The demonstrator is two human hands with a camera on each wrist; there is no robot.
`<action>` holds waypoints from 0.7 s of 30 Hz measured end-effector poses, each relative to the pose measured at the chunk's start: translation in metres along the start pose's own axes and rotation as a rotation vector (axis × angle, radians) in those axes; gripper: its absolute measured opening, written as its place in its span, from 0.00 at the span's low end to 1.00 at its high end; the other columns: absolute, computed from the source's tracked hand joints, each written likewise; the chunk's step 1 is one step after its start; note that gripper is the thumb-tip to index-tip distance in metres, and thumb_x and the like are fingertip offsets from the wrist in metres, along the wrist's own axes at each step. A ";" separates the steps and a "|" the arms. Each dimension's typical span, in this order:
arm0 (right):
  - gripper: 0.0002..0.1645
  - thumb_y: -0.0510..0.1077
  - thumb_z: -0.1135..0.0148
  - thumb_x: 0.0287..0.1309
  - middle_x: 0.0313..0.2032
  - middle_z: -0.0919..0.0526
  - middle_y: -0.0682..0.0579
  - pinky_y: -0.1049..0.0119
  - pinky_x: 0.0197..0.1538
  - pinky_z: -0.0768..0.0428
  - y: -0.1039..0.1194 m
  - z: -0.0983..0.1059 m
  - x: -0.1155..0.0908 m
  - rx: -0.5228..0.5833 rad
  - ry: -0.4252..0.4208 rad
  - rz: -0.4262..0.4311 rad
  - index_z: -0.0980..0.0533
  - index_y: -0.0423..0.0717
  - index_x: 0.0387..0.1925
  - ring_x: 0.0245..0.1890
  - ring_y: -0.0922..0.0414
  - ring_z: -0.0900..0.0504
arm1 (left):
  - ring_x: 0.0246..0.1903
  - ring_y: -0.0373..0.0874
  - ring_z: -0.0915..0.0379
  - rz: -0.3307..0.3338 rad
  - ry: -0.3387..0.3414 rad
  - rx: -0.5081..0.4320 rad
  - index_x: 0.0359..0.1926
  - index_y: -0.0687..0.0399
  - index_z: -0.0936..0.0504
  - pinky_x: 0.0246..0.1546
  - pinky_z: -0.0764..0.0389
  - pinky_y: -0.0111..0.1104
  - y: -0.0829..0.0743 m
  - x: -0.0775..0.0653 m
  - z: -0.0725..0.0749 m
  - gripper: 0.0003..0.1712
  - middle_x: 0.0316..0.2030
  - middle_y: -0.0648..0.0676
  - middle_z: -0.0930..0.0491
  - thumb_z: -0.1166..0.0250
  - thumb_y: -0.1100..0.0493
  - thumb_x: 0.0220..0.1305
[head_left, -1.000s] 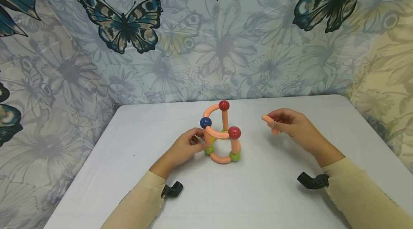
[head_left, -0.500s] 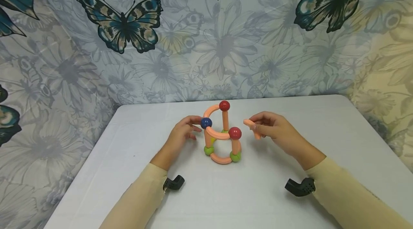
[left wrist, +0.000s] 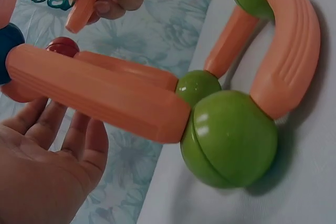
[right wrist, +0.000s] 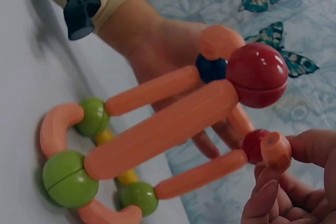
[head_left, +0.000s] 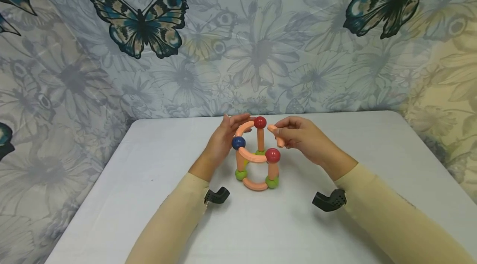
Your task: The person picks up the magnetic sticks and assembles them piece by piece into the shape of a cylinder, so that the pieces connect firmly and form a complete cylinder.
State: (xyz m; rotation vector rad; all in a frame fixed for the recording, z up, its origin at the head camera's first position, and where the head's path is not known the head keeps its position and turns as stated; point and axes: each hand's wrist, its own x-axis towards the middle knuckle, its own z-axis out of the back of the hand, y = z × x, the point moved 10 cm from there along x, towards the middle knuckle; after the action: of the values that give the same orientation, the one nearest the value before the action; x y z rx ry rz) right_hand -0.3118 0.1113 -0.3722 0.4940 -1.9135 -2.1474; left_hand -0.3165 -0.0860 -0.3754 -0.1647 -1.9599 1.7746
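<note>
A magnetic stick-and-ball frame stands upright on the table, with orange sticks joined by balls. Green balls [head_left: 272,182] form its base corners; a blue ball [head_left: 238,143] and two red balls, one near [head_left: 273,155] and one far [head_left: 260,122], sit on top. My right hand [head_left: 305,138] pinches a loose curved orange stick [head_left: 280,142] between thumb and fingers, close to the far red ball. In the right wrist view, this stick's end [right wrist: 276,153] overlaps that ball. Behind the frame's left side, my left hand [head_left: 220,142] is held with fingers extended, partly hidden by the upper curved stick [head_left: 243,128].
A white table [head_left: 149,214] lies under the frame, its back edge just beyond the hands. Patterned cloth with butterflies [head_left: 141,24] hangs behind it. Each sleeve carries a black wrist camera, one left [head_left: 217,195] and one right [head_left: 329,200].
My left hand has let go of the frame's left upright and moved up and behind it. My right hand has brought the curved stick leftward to the far red ball. The frame stands in place.
</note>
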 end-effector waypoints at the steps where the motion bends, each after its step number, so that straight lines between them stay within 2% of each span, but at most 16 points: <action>1: 0.21 0.43 0.36 0.77 0.39 0.19 0.41 0.60 0.46 0.18 0.000 -0.002 0.001 0.006 0.002 -0.003 0.26 0.33 0.61 0.37 0.50 0.19 | 0.71 0.68 0.34 -0.009 0.011 -0.011 0.80 0.66 0.33 0.74 0.47 0.66 -0.001 0.001 -0.002 0.56 0.72 0.65 0.26 0.63 0.21 0.80; 5: 0.22 0.44 0.35 0.77 0.39 0.19 0.41 0.61 0.45 0.18 -0.001 -0.005 0.001 0.020 0.010 -0.011 0.27 0.33 0.61 0.38 0.48 0.19 | 0.72 0.72 0.38 -0.002 0.032 -0.037 0.80 0.66 0.36 0.71 0.43 0.69 -0.001 0.001 -0.006 0.60 0.72 0.65 0.27 0.61 0.17 0.76; 8: 0.23 0.45 0.34 0.77 0.37 0.18 0.42 0.61 0.45 0.18 0.000 -0.007 0.000 0.033 0.016 -0.013 0.28 0.32 0.61 0.38 0.49 0.19 | 0.71 0.68 0.36 0.009 0.023 -0.043 0.81 0.64 0.35 0.66 0.33 0.59 0.000 0.001 -0.007 0.61 0.72 0.64 0.26 0.61 0.16 0.75; 11: 0.24 0.44 0.34 0.77 0.38 0.17 0.43 0.62 0.44 0.18 0.002 -0.008 -0.001 0.046 0.020 -0.014 0.28 0.31 0.61 0.37 0.51 0.20 | 0.70 0.62 0.33 0.016 0.008 -0.041 0.81 0.61 0.33 0.61 0.28 0.50 0.001 0.001 -0.007 0.60 0.72 0.62 0.26 0.62 0.16 0.75; 15: 0.24 0.44 0.34 0.77 0.38 0.17 0.43 0.64 0.42 0.19 0.005 -0.010 -0.002 0.053 0.025 -0.018 0.29 0.30 0.61 0.36 0.53 0.21 | 0.69 0.57 0.31 0.016 -0.005 -0.023 0.80 0.60 0.31 0.57 0.26 0.48 0.000 0.000 -0.008 0.55 0.71 0.60 0.24 0.64 0.20 0.79; 21: 0.26 0.46 0.32 0.77 0.36 0.17 0.45 0.64 0.42 0.19 0.007 -0.011 -0.003 0.065 0.026 -0.040 0.30 0.31 0.61 0.35 0.54 0.22 | 0.69 0.58 0.32 -0.011 -0.007 0.012 0.79 0.61 0.31 0.57 0.25 0.48 -0.007 -0.002 -0.009 0.47 0.71 0.62 0.24 0.61 0.29 0.83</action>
State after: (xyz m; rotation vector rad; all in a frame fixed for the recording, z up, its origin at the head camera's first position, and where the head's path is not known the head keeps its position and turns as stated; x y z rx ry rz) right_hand -0.3047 0.1015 -0.3660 0.5747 -1.9804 -2.0982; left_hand -0.3095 -0.0794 -0.3689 -0.1444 -1.9512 1.7819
